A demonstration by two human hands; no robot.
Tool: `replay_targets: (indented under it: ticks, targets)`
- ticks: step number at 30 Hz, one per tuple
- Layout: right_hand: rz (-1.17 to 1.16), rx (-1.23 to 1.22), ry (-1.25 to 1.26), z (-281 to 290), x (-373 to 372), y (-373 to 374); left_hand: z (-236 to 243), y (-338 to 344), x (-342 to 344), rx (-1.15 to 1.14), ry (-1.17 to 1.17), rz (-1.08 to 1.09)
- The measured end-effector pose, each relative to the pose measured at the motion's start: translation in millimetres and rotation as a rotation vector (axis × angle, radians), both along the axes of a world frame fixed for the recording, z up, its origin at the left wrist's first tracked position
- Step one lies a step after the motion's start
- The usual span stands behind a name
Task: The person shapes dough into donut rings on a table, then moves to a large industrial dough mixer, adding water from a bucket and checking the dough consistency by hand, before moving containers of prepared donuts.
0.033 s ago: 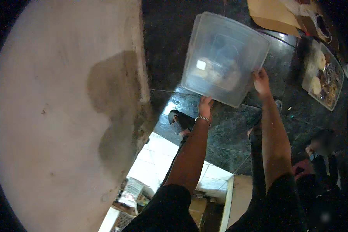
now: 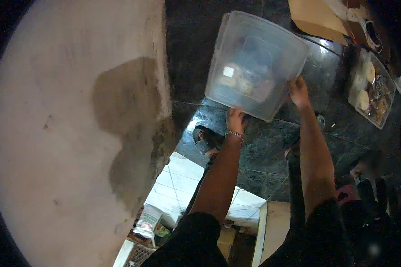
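A translucent plastic box (image 2: 258,58) with a lid is at the top centre above the dark floor, with pale, blurry shapes inside and a small white square on it. My left hand (image 2: 235,119), with a beaded or linked bracelet at the wrist, grips its lower edge. My right hand (image 2: 299,92) holds its right side near the lower corner. My sandalled feet show on the floor below the box, either side of my left forearm and behind my right one.
A pale wall (image 2: 53,89) fills the left. At the right lie flattened cardboard (image 2: 316,18) and a clear container (image 2: 378,104) with round pale items and tangled bits. Another person (image 2: 365,187) is low at the lower right. White tiles (image 2: 167,182) and a sack (image 2: 147,222) show below.
The box and both my hands have shifted slightly up and to the left in the picture. My hold on the box looks the same.
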State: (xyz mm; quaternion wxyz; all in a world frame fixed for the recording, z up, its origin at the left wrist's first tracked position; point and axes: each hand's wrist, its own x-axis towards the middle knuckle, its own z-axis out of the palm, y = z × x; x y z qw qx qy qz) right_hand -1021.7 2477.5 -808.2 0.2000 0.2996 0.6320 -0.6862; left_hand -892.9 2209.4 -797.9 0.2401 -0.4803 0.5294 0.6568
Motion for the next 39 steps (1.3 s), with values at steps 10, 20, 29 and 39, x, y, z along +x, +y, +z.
replay_targets:
  ticks: [10,20,29,39]
  targets:
    - [0.256,0.032,-0.089,24.6,-80.2,-173.2,8.6,-149.9,-62.1,0.044,-0.059,0.295]
    - [0.228,0.627,-0.006,58.7,-66.5,-246.9,75.4,-211.9,-37.8,-0.052,0.314,-0.497]
    - [-0.568,-0.695,-0.305,301.0,303.8,-191.1,341.7,-337.2,263.8,-0.348,0.25,-0.998]
    - [-0.401,-0.146,-0.126,527.4,358.7,-86.1,646.9,-418.9,634.8,-0.56,0.045,-0.03]
